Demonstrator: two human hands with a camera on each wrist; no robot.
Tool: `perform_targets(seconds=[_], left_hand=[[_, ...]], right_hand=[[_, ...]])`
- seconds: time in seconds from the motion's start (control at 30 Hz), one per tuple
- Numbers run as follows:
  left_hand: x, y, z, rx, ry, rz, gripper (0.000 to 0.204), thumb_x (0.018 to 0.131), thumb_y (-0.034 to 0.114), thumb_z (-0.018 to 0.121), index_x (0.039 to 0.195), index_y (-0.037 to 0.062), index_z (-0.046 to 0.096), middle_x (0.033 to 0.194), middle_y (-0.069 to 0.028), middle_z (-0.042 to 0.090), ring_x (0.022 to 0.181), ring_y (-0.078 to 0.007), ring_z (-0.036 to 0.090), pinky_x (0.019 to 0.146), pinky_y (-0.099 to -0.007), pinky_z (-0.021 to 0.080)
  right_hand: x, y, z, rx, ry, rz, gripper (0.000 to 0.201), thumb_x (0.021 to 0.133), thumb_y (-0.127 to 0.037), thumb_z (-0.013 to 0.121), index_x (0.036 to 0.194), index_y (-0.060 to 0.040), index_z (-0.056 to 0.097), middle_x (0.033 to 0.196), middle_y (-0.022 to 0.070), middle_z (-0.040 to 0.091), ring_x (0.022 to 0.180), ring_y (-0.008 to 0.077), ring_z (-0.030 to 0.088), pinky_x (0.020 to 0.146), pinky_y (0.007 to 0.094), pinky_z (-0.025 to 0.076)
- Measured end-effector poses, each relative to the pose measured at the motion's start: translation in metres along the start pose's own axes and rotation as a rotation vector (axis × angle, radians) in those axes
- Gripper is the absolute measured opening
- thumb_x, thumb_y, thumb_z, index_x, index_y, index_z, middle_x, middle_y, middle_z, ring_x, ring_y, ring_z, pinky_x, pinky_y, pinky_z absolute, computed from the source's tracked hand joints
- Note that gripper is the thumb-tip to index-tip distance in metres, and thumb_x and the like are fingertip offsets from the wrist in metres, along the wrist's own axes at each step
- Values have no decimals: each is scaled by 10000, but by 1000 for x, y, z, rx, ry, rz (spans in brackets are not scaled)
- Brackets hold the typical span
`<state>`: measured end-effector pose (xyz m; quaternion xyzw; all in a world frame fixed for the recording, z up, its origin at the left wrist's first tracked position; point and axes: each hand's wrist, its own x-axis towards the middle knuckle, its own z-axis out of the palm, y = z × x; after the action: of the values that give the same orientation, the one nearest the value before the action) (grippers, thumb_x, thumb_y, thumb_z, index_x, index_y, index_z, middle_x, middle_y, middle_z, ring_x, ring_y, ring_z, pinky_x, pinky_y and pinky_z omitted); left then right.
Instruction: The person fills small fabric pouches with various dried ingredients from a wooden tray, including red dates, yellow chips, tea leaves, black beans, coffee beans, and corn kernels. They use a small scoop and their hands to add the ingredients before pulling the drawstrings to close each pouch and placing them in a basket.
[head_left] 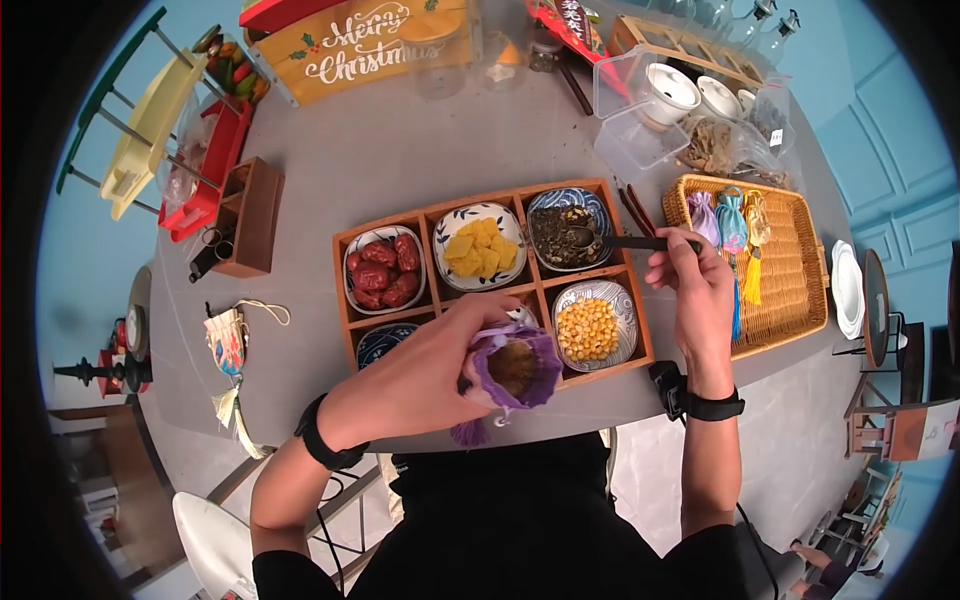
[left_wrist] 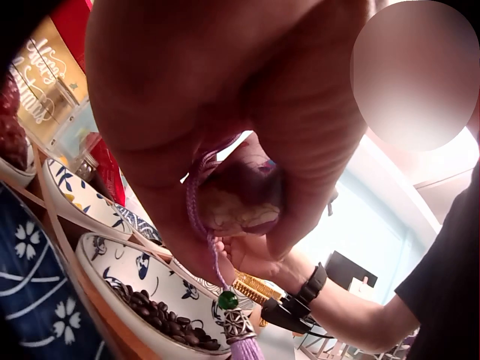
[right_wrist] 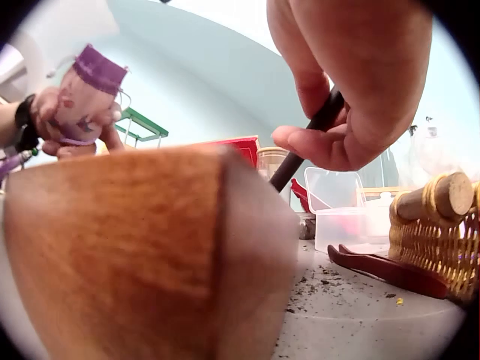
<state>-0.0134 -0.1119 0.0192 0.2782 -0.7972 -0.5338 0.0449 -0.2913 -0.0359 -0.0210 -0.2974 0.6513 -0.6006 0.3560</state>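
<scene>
My left hand (head_left: 420, 365) grips a purple drawstring pouch (head_left: 545, 362) by its body, its mouth facing up with brownish filling inside. A purple tassel with a green bead (left_wrist: 228, 300) dangles below it. In my right hand (head_left: 702, 295) is the dark handle of a spoon (head_left: 635, 242), whose bowl rests among dark dried leaves (head_left: 553, 240) in a blue patterned dish. That dish sits in a divided wooden box (head_left: 405, 222), with red dates (head_left: 375, 275), yellow chunks (head_left: 480, 250) and corn kernels (head_left: 588, 330) in others. Dark beans (left_wrist: 169, 322) lie under my left hand, hidden from the head view.
A wicker basket (head_left: 785, 290) with several small pouches stands at the right. Brown tongs (right_wrist: 390, 270) lie near leaf crumbs (right_wrist: 319, 289). Another pouch (head_left: 228, 340) lies at the left, near a wooden holder (head_left: 258, 215). Clear plastic containers (head_left: 640, 150) stand behind the box.
</scene>
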Motion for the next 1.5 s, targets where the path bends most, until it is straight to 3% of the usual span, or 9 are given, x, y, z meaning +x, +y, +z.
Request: perform_targets(seconds=[0.1, 0.17, 0.3, 0.37, 0.7, 0.93, 1.27, 1.4, 1.5], left_hand=[[-8, 3, -7, 25, 50, -10, 739, 667, 133, 834, 1289, 58, 442, 1278, -118, 533, 1186, -246, 555, 991, -344, 435], [-9, 8, -11, -71, 71, -185, 677, 700, 154, 837, 1252, 52, 458, 1247, -97, 547, 1141, -215, 572, 972, -337, 444], [-12, -1, -5, -27, 186, -91, 665, 727, 167, 834, 1257, 42, 451, 1181, -89, 578, 1080, -195, 586, 953, -329, 451], [-9, -2, -3, -31, 246, -104, 624, 755, 143, 778, 1253, 11, 426, 1054, -137, 623, 996, -227, 636, 877, -334, 486], [-1, -3, -2, -53, 272, -160, 640, 752, 163, 802, 1257, 16, 436, 1124, -124, 613, 1056, -216, 601, 945, -350, 454], [10, -3, 3, 0, 264, -159, 653, 742, 149, 779, 1263, -2, 417, 1115, -171, 624, 1073, -279, 617, 956, -360, 452], [17, -5, 9, 45, 249, -112, 676, 738, 190, 775, 1278, 6, 413, 1168, -184, 588, 1103, -302, 598, 953, -374, 451], [15, -1, 8, 44, 230, -145, 659, 739, 182, 772, 1268, 8, 421, 1150, -177, 596, 1083, -291, 609, 940, -369, 457], [14, -4, 8, 34, 248, -115, 646, 742, 182, 772, 1258, 10, 425, 1126, -169, 606, 1054, -277, 620, 921, -361, 465]], right_hand=[[-4, 3, 2, -2, 52, -26, 232, 987, -162, 519, 1060, 32, 622, 780, 44, 626, 660, 92, 581, 618, 218, 458], [-4, 5, 5, 42, 24, -6, 228, 990, -161, 513, 1058, 27, 624, 782, 43, 627, 662, 96, 582, 625, 221, 462], [-4, 10, 4, 62, 72, 11, 231, 993, -163, 507, 1065, 23, 623, 784, 44, 629, 669, 98, 584, 634, 229, 465], [-4, 12, 6, 65, 49, 7, 234, 991, -166, 509, 1071, 22, 620, 783, 47, 630, 672, 101, 585, 640, 237, 466], [-8, 10, -18, 231, 178, -9, 232, 980, -167, 513, 1069, 24, 611, 761, 63, 616, 631, 128, 558, 612, 240, 445], [-29, -26, -22, 250, 145, -129, 235, 984, -154, 508, 1051, 51, 603, 756, 78, 610, 631, 129, 525, 604, 245, 439], [-66, -64, 1, 52, -79, -196, 202, 982, -109, 484, 1010, 47, 609, 727, 66, 615, 605, 105, 555, 573, 232, 454], [-73, -74, 16, -141, -284, -210, 152, 946, -20, 514, 1050, 23, 617, 841, 55, 626, 695, 90, 559, 625, 220, 454], [-67, -83, 13, -320, -476, -456, 228, 818, 70, 568, 1018, 3, 654, 905, 65, 621, 759, 122, 567, 658, 245, 457]])
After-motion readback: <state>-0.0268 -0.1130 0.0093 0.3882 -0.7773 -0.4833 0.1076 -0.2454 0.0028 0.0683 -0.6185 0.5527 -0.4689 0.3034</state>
